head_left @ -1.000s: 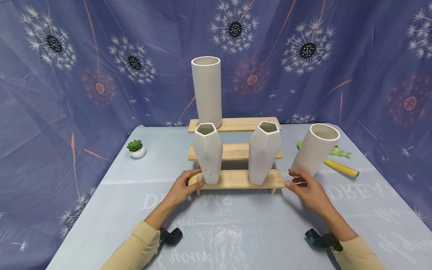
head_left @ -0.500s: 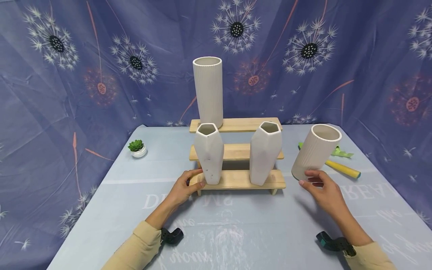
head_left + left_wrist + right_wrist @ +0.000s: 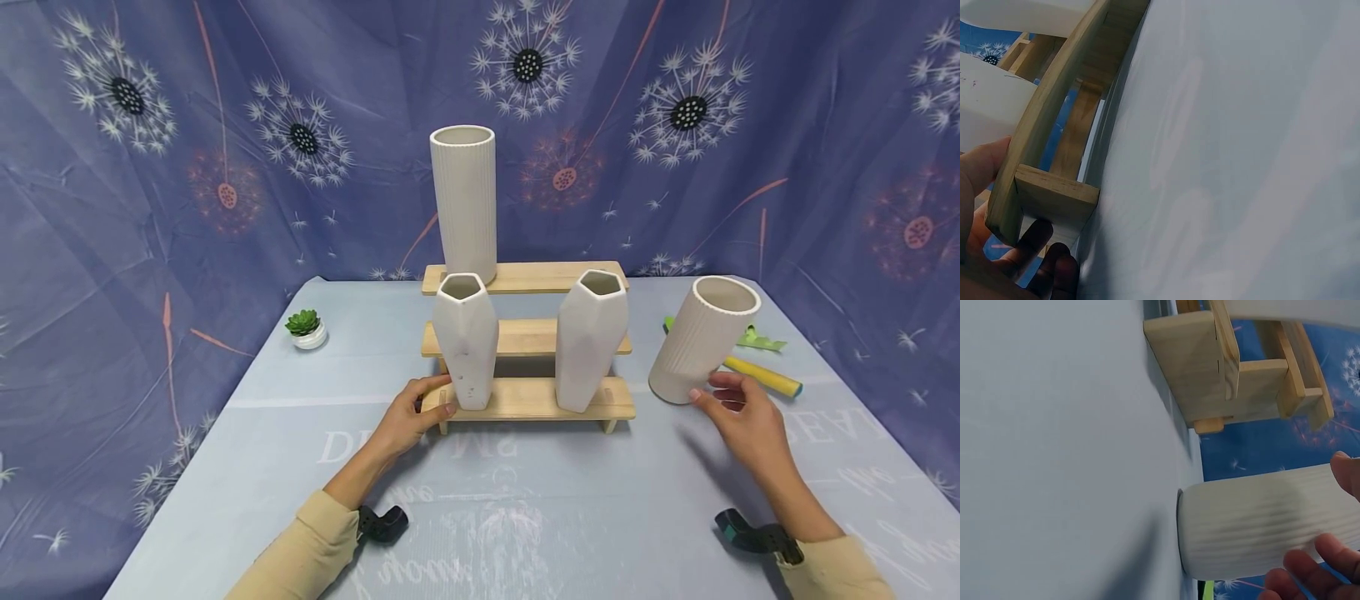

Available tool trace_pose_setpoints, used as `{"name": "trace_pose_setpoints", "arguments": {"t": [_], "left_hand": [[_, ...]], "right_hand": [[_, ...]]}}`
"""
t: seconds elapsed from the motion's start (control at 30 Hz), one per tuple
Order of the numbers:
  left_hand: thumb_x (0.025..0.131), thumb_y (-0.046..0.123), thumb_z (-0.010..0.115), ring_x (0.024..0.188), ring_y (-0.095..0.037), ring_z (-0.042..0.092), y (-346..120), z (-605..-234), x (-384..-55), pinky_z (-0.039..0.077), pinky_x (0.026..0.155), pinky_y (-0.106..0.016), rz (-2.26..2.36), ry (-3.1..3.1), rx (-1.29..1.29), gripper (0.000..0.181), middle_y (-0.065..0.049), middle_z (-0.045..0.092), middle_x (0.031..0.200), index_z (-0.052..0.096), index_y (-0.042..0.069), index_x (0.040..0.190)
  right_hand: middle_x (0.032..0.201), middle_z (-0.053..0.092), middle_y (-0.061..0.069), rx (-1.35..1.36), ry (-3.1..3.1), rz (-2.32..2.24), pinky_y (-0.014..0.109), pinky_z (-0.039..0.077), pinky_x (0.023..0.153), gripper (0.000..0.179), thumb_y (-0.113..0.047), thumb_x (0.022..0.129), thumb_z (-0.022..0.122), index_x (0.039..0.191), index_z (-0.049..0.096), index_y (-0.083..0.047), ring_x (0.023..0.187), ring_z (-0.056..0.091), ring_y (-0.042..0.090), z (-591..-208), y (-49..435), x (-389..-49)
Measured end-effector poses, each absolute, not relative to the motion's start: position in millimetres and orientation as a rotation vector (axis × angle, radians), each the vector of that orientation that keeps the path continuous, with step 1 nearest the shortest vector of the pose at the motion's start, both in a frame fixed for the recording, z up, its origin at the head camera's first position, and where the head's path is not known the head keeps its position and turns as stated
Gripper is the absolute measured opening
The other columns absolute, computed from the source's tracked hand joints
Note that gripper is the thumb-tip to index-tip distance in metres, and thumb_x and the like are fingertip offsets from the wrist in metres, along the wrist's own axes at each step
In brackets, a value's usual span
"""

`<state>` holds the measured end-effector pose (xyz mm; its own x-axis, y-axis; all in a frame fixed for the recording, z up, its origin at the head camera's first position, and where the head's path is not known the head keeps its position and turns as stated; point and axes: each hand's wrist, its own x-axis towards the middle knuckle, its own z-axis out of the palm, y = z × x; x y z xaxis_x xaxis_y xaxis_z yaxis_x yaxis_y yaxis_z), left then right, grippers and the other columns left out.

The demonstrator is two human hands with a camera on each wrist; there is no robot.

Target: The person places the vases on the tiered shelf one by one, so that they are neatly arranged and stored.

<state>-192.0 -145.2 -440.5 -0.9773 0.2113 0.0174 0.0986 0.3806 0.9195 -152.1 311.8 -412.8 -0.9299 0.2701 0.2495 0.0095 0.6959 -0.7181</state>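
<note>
My left hand grips the left end of the tiered wooden shelf stand; the left wrist view shows the thumb above the bottom board and fingertips beneath it. Near the lower right side of a white ribbed cylindrical vase, my right hand is held with thumb and fingers spread apart, overlapping the vase in the right wrist view. That vase stands on the table, right of the stand. Two white faceted vases, a left one and a right one, stand on the bottom board. A taller ribbed vase occupies the top board.
A small potted succulent sits at the table's back left. Behind the right-hand ribbed vase lie a yellow rolled item and a green leafy piece. A blue patterned cloth hangs behind the table.
My right hand has moved right, from the stand's right end to the lower side of the ribbed vase. The left hand keeps its grip on the stand. The vases have stayed in place.
</note>
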Motion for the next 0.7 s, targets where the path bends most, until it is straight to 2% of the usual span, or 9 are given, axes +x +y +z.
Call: {"name": "trace_pose_setpoints", "arguments": {"t": [0.13,0.23,0.5,0.63,0.7], "left_hand": [[0.085,0.031,0.069,0.099,-0.022,0.043,-145,-439,-192,0.039,0.076,-0.028,1.671,2.492,0.253,0.053,-0.011,0.046,0.126,0.052,0.023,0.135],[0.086,0.03,0.069,0.103,-0.022,0.041,-145,-438,-192,0.037,0.079,-0.029,1.663,2.476,0.225,0.052,-0.01,0.045,0.13,0.052,0.024,0.135],[0.087,0.029,0.068,0.105,-0.023,0.04,-146,-440,-195,0.036,0.081,-0.03,1.667,2.46,0.229,0.051,-0.009,0.045,0.129,0.052,0.025,0.134],[0.087,0.029,0.068,0.107,-0.023,0.041,-146,-440,-195,0.036,0.084,-0.03,1.672,2.457,0.235,0.051,-0.009,0.045,0.129,0.051,0.026,0.134],[0.086,0.028,0.069,0.107,-0.023,0.041,-146,-440,-195,0.037,0.084,-0.03,1.674,2.457,0.23,0.051,-0.009,0.045,0.128,0.052,0.025,0.134]], "right_hand": [[0.123,0.054,0.021,-0.287,-2.572,1.087,0.008,0.035,0.07,0.06,-0.039,0.087,0.066,0.126,0.048,0.003,0.097,0.052,0.009,-411,312,-157],[0.125,0.053,0.023,-0.319,-2.552,1.095,0.01,0.034,0.071,0.062,-0.037,0.086,0.066,0.128,0.045,0.003,0.104,0.051,0.03,-411,311,-161],[0.13,0.048,0.024,-0.32,-2.51,1.139,0.023,0.04,0.082,0.072,-0.034,0.087,0.066,0.14,0.034,0.003,0.111,0.047,0.033,-413,311,-172],[0.131,0.048,0.025,-0.297,-2.489,1.168,0.021,0.039,0.082,0.074,-0.031,0.086,0.067,0.142,0.032,0.003,0.11,0.046,0.033,-414,311,-178],[0.132,0.047,0.026,-0.291,-2.491,1.174,0.024,0.041,0.084,0.075,-0.032,0.086,0.067,0.142,0.031,0.003,0.112,0.047,0.035,-414,311,-180]]}}
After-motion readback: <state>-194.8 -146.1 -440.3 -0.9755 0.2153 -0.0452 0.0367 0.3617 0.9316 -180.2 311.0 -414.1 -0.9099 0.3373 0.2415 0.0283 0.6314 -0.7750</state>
